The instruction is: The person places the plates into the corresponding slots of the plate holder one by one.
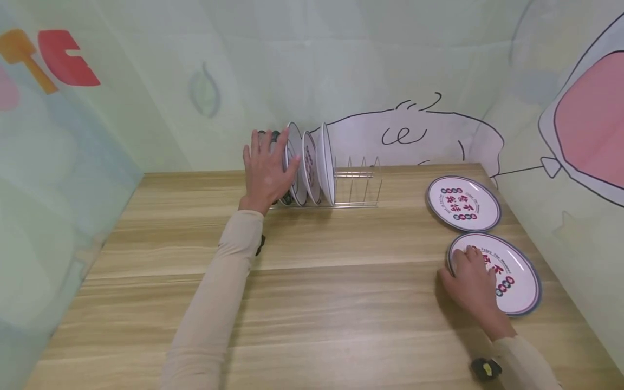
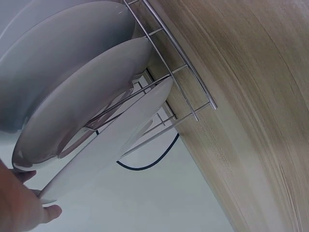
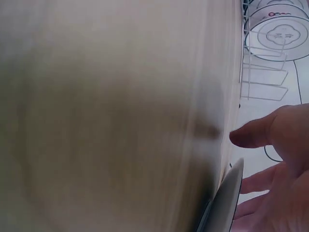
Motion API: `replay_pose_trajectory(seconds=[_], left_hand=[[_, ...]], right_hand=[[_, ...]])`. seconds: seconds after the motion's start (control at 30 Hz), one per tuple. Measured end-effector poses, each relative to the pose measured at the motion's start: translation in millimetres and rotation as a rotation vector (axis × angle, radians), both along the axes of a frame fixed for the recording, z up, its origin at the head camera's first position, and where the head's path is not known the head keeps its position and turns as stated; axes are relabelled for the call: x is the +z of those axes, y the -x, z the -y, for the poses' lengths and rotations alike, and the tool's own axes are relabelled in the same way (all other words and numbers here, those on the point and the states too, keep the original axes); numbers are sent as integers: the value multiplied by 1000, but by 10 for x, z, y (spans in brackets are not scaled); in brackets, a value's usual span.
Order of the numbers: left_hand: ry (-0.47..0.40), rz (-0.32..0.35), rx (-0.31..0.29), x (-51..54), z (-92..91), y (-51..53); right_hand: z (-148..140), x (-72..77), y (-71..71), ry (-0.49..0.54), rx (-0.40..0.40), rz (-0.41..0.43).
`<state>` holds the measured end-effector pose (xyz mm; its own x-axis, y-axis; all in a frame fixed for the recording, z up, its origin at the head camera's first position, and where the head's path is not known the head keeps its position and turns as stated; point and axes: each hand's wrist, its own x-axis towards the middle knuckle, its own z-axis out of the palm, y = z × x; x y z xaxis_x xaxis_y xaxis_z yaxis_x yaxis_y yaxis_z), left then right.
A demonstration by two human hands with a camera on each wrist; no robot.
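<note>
White plates (image 1: 327, 168) stand on edge at the left part of a wire rack (image 1: 357, 205). The left hand (image 1: 267, 174) is over the leftmost ones, a plate rim between its thumb and fingers; in the left wrist view, fingertips of that hand (image 2: 21, 200) meet the edge of a white plate (image 2: 106, 140). At the right, the right hand (image 1: 472, 281) is over a printed plate (image 1: 524, 284) lying flat, its thumb off the plate's left rim. The right wrist view shows this hand (image 3: 282, 179) with its thumb apart from the plate edge (image 3: 226, 200).
Another printed plate (image 1: 464, 203) lies flat just behind the one at the right hand. The rack's right slots hold no plates. A wooden tabletop (image 1: 341, 303) reaches back to a printed curtain (image 1: 146, 108) behind and at both sides.
</note>
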<state>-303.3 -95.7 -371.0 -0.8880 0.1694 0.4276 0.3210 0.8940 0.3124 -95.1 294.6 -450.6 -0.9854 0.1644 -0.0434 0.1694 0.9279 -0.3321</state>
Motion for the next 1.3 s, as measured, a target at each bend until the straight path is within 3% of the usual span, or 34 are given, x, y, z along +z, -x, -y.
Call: replay_pose_trajectory(seconds=[0.3, 0.5, 0.7, 0.8, 1.03, 1.3], left_hand=[[8, 20, 0, 10, 11, 9], [4, 0, 1, 8, 13, 16], [1, -9, 1, -37, 20, 19], [-6, -28, 4, -19, 19, 48], [-20, -30, 12, -69, 20, 14], [-15, -35, 9, -40, 41, 32]], right_hand=[[-101, 32, 9, -14, -22, 180], [-179, -7, 23, -6, -59, 233], [-183, -69, 7, -10, -58, 222], [-156, -63, 45, -11, -59, 213], [-104, -33, 62, -9, -53, 227], [-31, 12, 38, -82, -13, 98]])
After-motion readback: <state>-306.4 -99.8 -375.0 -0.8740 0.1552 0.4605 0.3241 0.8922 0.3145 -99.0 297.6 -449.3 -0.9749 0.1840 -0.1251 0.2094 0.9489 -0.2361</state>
